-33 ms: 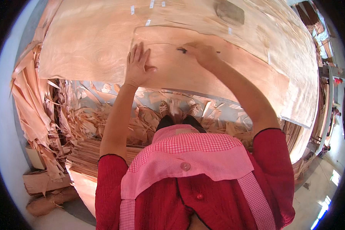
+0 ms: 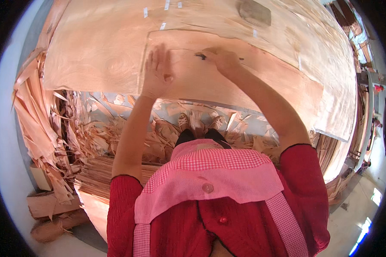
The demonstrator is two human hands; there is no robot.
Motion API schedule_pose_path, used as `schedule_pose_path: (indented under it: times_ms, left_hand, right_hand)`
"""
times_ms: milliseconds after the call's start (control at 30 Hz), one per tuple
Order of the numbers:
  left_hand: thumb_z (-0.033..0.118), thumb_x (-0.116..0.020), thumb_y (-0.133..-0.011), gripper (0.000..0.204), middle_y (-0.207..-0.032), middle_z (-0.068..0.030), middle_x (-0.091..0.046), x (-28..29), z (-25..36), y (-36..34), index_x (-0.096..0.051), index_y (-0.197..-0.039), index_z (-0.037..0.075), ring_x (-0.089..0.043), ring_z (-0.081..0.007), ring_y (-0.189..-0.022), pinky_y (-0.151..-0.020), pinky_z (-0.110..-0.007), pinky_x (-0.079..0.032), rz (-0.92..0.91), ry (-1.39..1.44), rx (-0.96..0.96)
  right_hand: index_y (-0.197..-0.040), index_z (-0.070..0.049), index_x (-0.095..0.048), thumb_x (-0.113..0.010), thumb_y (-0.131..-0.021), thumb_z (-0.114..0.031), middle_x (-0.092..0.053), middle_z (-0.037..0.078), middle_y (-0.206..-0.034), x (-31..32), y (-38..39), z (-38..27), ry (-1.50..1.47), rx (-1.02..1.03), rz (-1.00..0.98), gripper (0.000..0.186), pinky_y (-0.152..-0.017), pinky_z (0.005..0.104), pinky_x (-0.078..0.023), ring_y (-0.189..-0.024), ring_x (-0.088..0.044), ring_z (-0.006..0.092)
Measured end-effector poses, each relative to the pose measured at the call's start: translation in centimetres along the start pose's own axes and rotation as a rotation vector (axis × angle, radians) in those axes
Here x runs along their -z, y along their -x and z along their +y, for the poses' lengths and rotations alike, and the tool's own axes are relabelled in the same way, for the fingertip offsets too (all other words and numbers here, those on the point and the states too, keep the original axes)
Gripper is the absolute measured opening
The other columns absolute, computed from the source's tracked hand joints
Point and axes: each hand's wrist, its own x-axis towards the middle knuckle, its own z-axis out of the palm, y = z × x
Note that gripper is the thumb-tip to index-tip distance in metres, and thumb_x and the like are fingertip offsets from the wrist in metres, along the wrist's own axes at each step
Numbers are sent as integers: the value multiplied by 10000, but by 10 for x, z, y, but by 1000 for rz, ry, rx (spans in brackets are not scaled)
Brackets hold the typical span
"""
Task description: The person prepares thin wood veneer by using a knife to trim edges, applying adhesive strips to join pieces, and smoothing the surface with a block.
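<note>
A thin, tan wood veneer sheet with an uneven far edge lies over larger veneer sheets in front of me. At its left end is my left hand, fingers stretched out and slightly smeared by motion; whether the palm touches the wood I cannot tell. My right hand is closed around a small dark tool over the middle of the sheet. Dark bits of it stick out on both sides of the fist, and the fingers hide the rest. Near the left fingers, a fine line runs across the veneer toward the tool.
Small white tape pieces dot the larger sheets, and a dark block-like piece lies at the far side. Torn veneer scraps litter the floor around my feet. Stacked veneer stands close by on the left, with hanging strips beyond.
My left hand has shifted slightly and its fingers are now blurred. The right hand with the dark tool has moved a little to the left.
</note>
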Motion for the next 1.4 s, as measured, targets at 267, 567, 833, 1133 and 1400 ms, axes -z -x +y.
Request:
schedule_pose_path:
  times_ms: [267,567,833,1133,1400]
  left_hand:
    - [407,-433,-849,591,-1404,-133,-223,-81,78,-10,-289,-1334,102,-186,-320,-1297,-1046,-462,-134,-16,-375,166]
    - [399,-407,-869,589,-1415,-120,-198,-86,86,-13,-238,-1357,117,-157,-314,-1304,-1047,-468,-117,-35,-487,143]
    - [254,-527,-818,299,-1166,-111,-470,-87,86,6,-495,-1076,106,-425,-297,-1094,-881,-446,-334,204,-458,210]
    - [272,-520,-797,207,-1045,-89,-515,-92,104,0,-490,-915,105,-480,-281,-973,-767,-445,-377,211,-627,311]
    - [258,-489,-813,235,-991,-122,-525,-91,121,-14,-515,-947,67,-475,-297,-988,-828,-423,-382,99,-707,419]
  right_hand:
    - [-1061,-233,-604,-392,-862,-373,-609,35,-1041,17,73,37,-341,-401,140,323,-763,360,-456,-917,-585,233]
    - [-1365,-222,-211,-473,-776,-64,-556,177,-820,-37,327,141,425,-667,39,664,-624,425,-473,-726,-577,333]
    - [-1372,-129,-148,-627,-764,-300,-613,186,-720,67,252,130,167,-719,264,792,-602,417,-458,-686,-607,348]
    - [-908,-170,-641,-545,-788,-427,-615,126,-741,142,204,117,368,-327,169,299,-618,412,-453,-695,-594,306]
    - [-762,-25,-611,-626,-721,-418,-530,58,-522,349,59,205,527,-357,365,395,-458,315,-394,-454,-491,152]
